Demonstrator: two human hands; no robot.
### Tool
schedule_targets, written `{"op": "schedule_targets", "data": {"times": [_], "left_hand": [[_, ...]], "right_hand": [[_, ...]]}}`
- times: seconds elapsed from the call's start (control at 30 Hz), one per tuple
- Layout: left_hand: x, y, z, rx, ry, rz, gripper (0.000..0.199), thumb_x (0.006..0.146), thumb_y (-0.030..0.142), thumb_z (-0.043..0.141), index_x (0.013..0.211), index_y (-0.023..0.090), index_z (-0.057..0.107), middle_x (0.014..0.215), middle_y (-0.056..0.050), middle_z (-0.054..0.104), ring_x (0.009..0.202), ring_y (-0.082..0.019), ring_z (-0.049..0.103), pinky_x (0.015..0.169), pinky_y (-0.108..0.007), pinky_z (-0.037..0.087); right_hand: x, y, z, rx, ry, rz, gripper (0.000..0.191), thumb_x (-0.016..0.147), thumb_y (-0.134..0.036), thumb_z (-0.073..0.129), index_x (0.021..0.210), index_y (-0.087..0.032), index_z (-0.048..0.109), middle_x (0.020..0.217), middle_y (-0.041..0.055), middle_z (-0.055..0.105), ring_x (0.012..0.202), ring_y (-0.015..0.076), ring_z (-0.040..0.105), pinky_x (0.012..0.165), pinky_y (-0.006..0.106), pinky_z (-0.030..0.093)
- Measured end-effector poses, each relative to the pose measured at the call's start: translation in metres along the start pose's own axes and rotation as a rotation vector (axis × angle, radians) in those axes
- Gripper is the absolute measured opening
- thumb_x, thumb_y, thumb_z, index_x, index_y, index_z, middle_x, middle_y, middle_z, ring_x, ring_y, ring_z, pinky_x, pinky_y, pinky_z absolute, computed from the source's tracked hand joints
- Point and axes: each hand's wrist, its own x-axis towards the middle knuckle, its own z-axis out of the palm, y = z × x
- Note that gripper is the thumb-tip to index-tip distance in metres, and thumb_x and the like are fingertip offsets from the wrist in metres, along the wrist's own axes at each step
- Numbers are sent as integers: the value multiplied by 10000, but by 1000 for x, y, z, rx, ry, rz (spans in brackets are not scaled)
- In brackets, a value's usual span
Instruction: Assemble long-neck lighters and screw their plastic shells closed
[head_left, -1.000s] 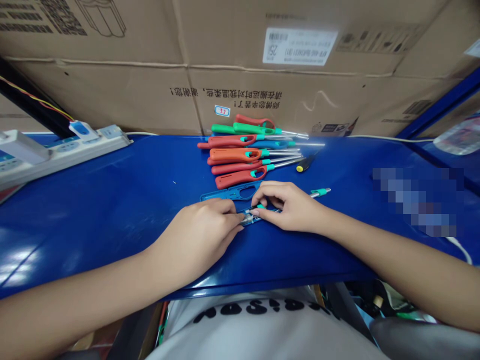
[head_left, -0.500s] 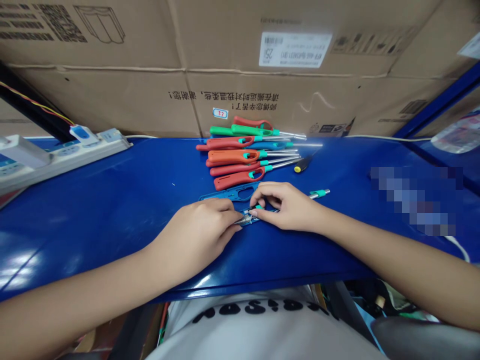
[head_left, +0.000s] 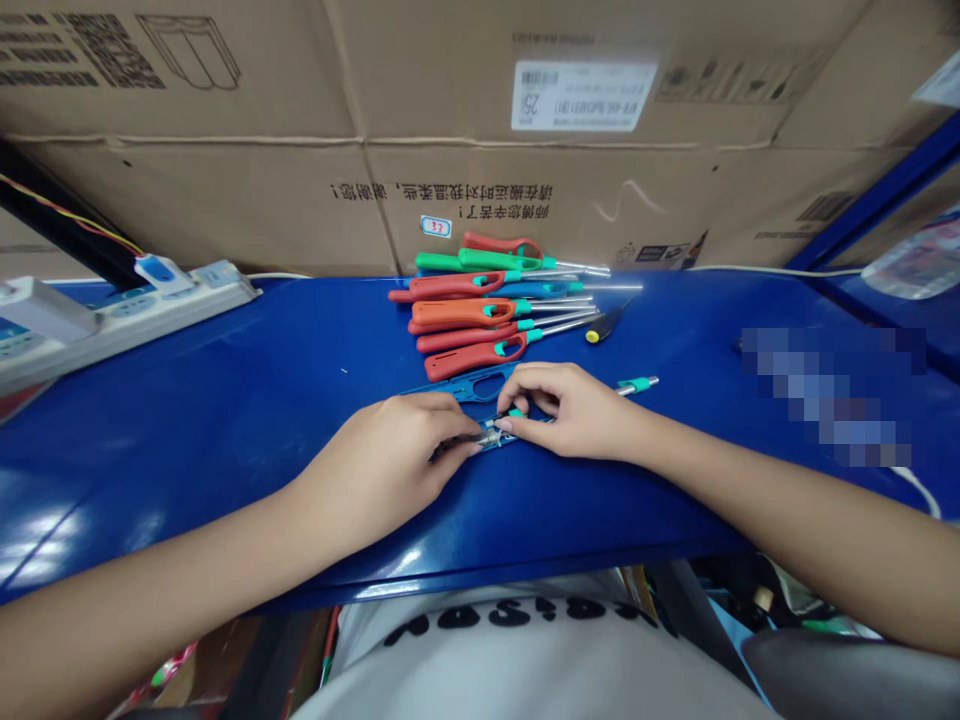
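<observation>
Both hands work close together over an opened blue lighter. My left hand (head_left: 409, 445) pinches a small clear-and-metal part (head_left: 489, 437) that lies in the lower blue half-shell. My right hand (head_left: 562, 408) has thumb and fingers closed on the lighter's inner parts, beside a small green trigger (head_left: 516, 412). Just above my hands lies the other blue half-shell (head_left: 484, 385), with its oval opening. A metal tube with a green collar (head_left: 637, 385) sticks out beyond my right hand. Fingers partly hide the lower shell.
Several red, orange and green lighters (head_left: 465, 315) are piled beyond my hands, with a yellow-ended screwdriver (head_left: 594, 336) to their right. A power strip (head_left: 150, 320) stands at left. Cardboard boxes (head_left: 450, 110) wall off the back of the blue table (head_left: 300, 340).
My left fingers have shifted slightly around the small part. My right hand keeps nearly the same grip, and the whole view has moved a little.
</observation>
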Motion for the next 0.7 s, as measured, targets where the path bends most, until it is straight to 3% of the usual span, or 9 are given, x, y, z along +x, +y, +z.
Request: {"op": "schedule_targets", "data": {"times": [0.4, 0.7], "left_hand": [[-1, 0, 1, 7, -19, 6, 227, 995, 301, 547, 1068, 283, 761, 1031, -9, 720, 916, -215, 692, 778, -352, 537], [1, -1, 3, -28, 10, -10, 189, 955, 225, 596, 1001, 269, 774, 1006, 1, 729, 904, -208, 697, 760, -329, 527]], "right_hand": [[-1, 2, 1, 0, 4, 21, 165, 840, -335, 738, 884, -181, 697, 750, -23, 558, 589, 80, 413, 553, 234, 332], [-2, -2, 4, -35, 35, 52, 140, 825, -302, 740, 867, -178, 690, 736, -35, 564, 537, 60, 365, 537, 225, 315]]}}
